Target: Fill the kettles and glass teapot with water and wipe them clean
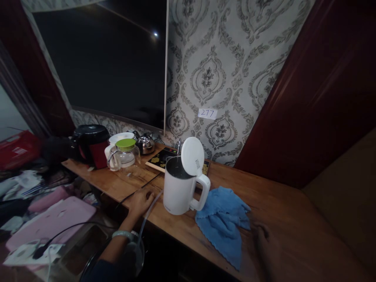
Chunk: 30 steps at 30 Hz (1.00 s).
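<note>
A white electric kettle (178,192) stands upright on the wooden table (282,196), its round lid (192,156) raised and its handle pointing right. My left hand (141,200) rests at the table's front edge, left of the kettle and apart from it, holding nothing, thumb apart from the fingers. Between that hand and the kettle a clear tube (149,211) runs down over the edge. To the kettle's right lies a crumpled blue cloth (225,221), partly hanging toward the front. Dim and blurred, my right hand (266,241) is beside the cloth, apparently empty with thumb and fingers apart.
Behind the kettle lies a black floral-patterned hot plate (160,159). Further left are a glass pot with a green lid (126,145), a shiny metal teapot (146,143) and a red-black appliance (94,145). A dark cable (138,190) crosses the table. Clutter and a power strip (35,253) lie lower left.
</note>
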Available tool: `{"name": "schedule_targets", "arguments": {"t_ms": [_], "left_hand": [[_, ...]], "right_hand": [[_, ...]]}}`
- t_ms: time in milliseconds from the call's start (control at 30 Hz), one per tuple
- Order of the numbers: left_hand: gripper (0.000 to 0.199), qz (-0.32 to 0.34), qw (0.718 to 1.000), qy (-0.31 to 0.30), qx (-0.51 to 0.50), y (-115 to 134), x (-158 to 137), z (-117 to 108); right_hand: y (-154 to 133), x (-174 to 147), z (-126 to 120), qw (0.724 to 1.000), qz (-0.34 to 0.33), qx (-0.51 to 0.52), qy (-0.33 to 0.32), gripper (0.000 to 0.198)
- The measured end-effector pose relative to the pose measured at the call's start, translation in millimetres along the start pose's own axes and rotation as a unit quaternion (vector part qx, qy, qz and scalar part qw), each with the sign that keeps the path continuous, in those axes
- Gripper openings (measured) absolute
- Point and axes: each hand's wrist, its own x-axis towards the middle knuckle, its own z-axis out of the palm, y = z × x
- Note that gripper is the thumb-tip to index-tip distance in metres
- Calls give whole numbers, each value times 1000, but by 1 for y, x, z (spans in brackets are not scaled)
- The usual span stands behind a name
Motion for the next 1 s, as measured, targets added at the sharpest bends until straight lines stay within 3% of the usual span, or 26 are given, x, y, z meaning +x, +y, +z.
{"name": "schedule_targets", "arguments": {"t_ms": [1000], "left_hand": [[26,-8,1000,0,2,-2,1,3]], "right_hand": [[-3,-1,0,1000,-7,-6,3,44]]}}
